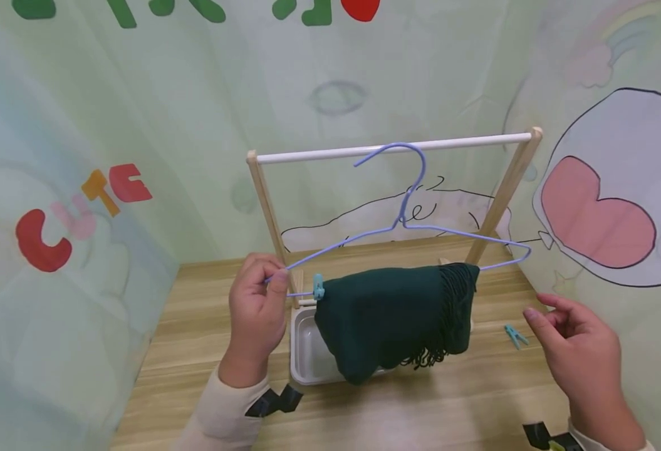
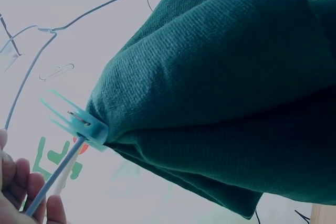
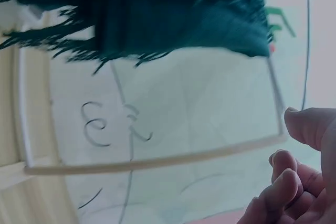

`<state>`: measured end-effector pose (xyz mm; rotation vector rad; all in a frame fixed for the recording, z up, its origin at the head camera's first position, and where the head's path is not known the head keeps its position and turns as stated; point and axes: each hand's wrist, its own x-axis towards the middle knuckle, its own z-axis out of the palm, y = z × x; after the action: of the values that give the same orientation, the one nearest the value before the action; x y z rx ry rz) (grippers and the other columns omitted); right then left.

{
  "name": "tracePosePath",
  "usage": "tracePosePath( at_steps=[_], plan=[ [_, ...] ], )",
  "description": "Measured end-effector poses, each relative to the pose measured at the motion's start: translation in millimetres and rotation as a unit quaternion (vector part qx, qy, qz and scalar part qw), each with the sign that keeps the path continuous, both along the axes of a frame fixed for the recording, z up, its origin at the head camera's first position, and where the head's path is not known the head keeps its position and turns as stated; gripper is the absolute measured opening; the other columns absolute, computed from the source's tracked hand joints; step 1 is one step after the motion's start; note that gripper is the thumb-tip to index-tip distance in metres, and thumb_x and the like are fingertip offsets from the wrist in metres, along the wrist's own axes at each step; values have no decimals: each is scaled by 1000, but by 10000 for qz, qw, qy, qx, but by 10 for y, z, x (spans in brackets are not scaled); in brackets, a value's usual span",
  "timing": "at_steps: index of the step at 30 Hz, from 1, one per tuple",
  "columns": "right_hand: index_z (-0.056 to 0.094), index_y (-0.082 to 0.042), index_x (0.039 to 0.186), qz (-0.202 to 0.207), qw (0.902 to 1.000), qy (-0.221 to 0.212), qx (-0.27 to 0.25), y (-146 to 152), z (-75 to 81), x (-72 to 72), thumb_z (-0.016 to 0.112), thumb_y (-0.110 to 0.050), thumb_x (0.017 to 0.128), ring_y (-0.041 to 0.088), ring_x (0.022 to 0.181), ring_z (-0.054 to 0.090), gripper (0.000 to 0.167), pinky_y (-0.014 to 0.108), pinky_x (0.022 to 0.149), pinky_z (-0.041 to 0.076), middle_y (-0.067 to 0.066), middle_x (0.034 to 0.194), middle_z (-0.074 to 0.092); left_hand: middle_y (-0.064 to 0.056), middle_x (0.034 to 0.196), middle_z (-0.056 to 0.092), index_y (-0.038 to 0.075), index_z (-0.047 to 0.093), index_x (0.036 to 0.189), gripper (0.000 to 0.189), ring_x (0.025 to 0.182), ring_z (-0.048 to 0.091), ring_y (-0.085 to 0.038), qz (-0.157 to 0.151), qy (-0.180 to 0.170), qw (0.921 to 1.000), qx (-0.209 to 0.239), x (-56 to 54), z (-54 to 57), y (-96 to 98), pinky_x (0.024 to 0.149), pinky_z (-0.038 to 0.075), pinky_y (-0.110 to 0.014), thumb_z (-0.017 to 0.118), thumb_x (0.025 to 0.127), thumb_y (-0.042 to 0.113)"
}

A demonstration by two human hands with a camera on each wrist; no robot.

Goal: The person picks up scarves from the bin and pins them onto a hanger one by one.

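Note:
At its left corner, a blue wire hanger (image 1: 346, 240) is gripped by my left hand (image 1: 258, 299). Over the hanger's lower bar hangs a folded dark green scarf (image 1: 389, 313) with fringe on its right side. A light blue clothespin (image 1: 318, 287) clips the scarf's left end to the bar; the left wrist view shows this clothespin (image 2: 79, 120) up close. My right hand (image 1: 582, 341) is held off to the right, holding nothing, its fingers loosely bent. Nearest to it, a second light blue clothespin (image 1: 515, 336) lies on the wooden table (image 1: 195, 351).
Behind the hanger stands a wooden rack with a white top rod (image 1: 319, 155); the hanger's hook appears in front of it. A grey tray (image 1: 302, 376) sits under the scarf, partly covered. Printed curtains (image 1: 206, 125) enclose the table at the back and sides.

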<state>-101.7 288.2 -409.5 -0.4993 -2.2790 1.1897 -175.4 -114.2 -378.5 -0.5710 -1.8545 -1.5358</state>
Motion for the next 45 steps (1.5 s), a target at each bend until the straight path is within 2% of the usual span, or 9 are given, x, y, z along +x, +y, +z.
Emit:
tracePosePath(
  at_steps=[8,13,19,23,30,35,41,45],
  plan=[
    [74,-4,122,-169,9991,-358,-126,149,-227,-51,82,-21,93,6,59,49,35,20,49,39,-13,70,58,-14,94,57,-5,56,78,21,91,55,-15,115,-11,9999,15,27,49,-20,82,46,-25,57,99,-7],
    [71,-4,130,-259,9949,-980,-8,283,-401,-107,77,-31,98,9,60,47,42,24,47,39,-9,73,57,-9,94,57,-6,55,78,22,91,55,-16,117,-39,9999,33,25,80,-34,79,47,-24,56,100,-7],
    [67,2,131,-222,9885,-1492,92,552,-825,-241,70,-38,101,11,60,48,50,28,51,40,-3,76,56,-2,95,57,-7,55,78,23,91,54,-16,184,-91,9998,59,36,109,-52,78,46,-24,57,101,-6],
    [66,4,131,-271,9824,-1845,133,697,-1122,-301,68,-38,102,14,60,48,52,30,51,40,1,77,56,-2,95,57,-7,54,78,23,91,54,-17,97,-119,9998,124,35,110,-38,78,46,-25,57,100,-6],
    [65,6,130,-330,9771,-2099,93,815,-1451,-389,67,-34,101,20,70,52,50,31,54,41,12,89,61,-1,96,56,-7,54,78,23,92,53,-17,85,-157,9998,106,39,99,-23,79,46,-26,57,101,-6],
    [62,7,133,-263,9712,-2368,22,868,-1619,-468,64,-37,102,25,77,55,54,33,59,43,19,101,62,-2,96,56,-6,54,78,23,92,53,-17,60,-188,9997,118,55,99,-9,79,46,-25,56,101,-6],
    [60,10,133,-166,9684,-2488,114,885,-1745,-523,65,-35,101,31,80,60,56,34,60,43,28,104,66,-2,96,56,-7,54,78,23,93,54,-17,-32,-209,9996,162,60,79,5,80,47,-25,56,101,-8],
    [56,13,136,-62,9632,-2686,128,902,-1804,-550,67,-36,101,41,94,60,61,41,67,46,35,118,62,-4,96,56,-7,54,78,23,92,54,-17,-8,-211,9997,132,65,63,15,79,47,-24,55,100,-9]
  ],
)
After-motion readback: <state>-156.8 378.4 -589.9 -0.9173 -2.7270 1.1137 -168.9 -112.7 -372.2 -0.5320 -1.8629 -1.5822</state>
